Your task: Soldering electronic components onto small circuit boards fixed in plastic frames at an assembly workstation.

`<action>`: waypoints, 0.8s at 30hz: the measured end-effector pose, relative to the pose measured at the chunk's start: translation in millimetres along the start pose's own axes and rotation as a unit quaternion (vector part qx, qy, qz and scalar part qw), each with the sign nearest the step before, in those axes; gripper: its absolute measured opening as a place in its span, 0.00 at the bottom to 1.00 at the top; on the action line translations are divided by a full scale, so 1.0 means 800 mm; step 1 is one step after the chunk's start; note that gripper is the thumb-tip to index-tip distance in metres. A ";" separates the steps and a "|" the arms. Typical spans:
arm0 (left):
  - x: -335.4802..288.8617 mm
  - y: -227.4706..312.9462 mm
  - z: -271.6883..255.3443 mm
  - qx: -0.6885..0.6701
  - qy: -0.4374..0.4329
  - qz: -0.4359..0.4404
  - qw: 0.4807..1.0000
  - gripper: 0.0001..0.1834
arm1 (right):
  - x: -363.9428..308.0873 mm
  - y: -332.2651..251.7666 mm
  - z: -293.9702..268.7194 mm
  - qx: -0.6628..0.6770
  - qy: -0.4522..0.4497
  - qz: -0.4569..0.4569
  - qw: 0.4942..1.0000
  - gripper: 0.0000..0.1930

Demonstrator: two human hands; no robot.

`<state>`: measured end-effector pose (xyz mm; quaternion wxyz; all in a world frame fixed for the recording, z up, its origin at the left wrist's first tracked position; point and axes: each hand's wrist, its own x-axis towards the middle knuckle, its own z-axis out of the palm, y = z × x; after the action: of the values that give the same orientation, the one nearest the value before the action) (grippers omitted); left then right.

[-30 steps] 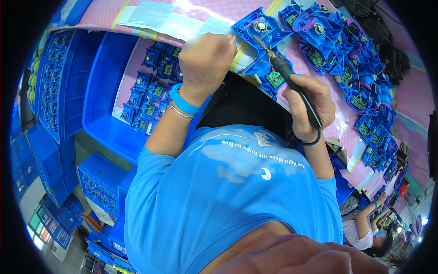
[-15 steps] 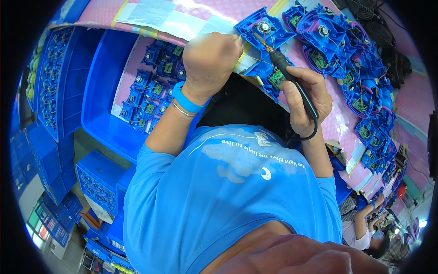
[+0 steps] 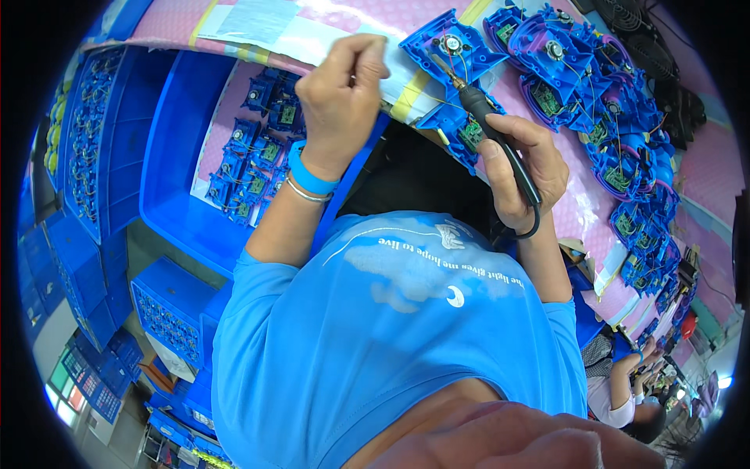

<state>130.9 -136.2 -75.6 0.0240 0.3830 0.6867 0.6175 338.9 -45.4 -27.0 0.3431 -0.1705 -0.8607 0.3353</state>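
My right hand [image 3: 539,164] grips a black-handled soldering iron [image 3: 476,103], fingers and thumb around the handle. Its metal tip points up and left over a blue plastic housing [image 3: 414,45] that has a round metal speaker [image 3: 451,44] in it. Whether the tip touches cannot be seen. Just below lies a second blue part with a green circuit board [image 3: 471,134], joined by thin wires. My left hand [image 3: 340,102] is raised left of the housing, above the table's near edge, apart from the parts. Its fingers are curled closed, and what they may hold is hidden.
Many wired blue housings [image 3: 617,109] are heaped along the right of the pink-covered table [image 3: 590,207]. A blue bin [image 3: 176,156] with similar assemblies stands at the left, near more stacked bins [image 3: 168,305]. A dark fan [image 3: 648,55] sits far right. Another person [image 3: 617,391] works at lower right.
My left hand has drawn back to the left, away from the housing, and turned so its curled fingers show. The right hand and soldering iron stay nearly in place.
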 end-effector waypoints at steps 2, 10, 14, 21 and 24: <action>0.006 -0.005 -0.003 -0.039 0.030 0.024 0.999 0.04 | -0.010 0.005 0.001 0.042 0.033 0.004 0.999 0.14; 0.047 0.006 -0.011 0.081 -0.117 0.335 0.931 0.12 | -0.010 -0.005 -0.015 0.174 0.157 -0.053 0.971 0.16; 0.061 0.019 0.000 0.202 -0.165 0.438 0.860 0.11 | -0.012 -0.008 -0.019 0.178 0.174 -0.015 0.968 0.16; 0.051 0.009 -0.013 0.178 -0.190 0.421 0.869 0.15 | -0.015 -0.006 -0.020 0.166 0.101 0.069 0.979 0.13; 0.047 -0.001 -0.014 0.156 -0.181 0.420 0.876 0.13 | -0.012 0.001 -0.013 0.176 0.060 0.080 0.979 0.13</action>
<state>98.2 -125.0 -57.5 -0.1738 0.7389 0.5324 0.3748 352.9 -45.0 -26.3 0.3912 -0.1957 -0.7491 0.4974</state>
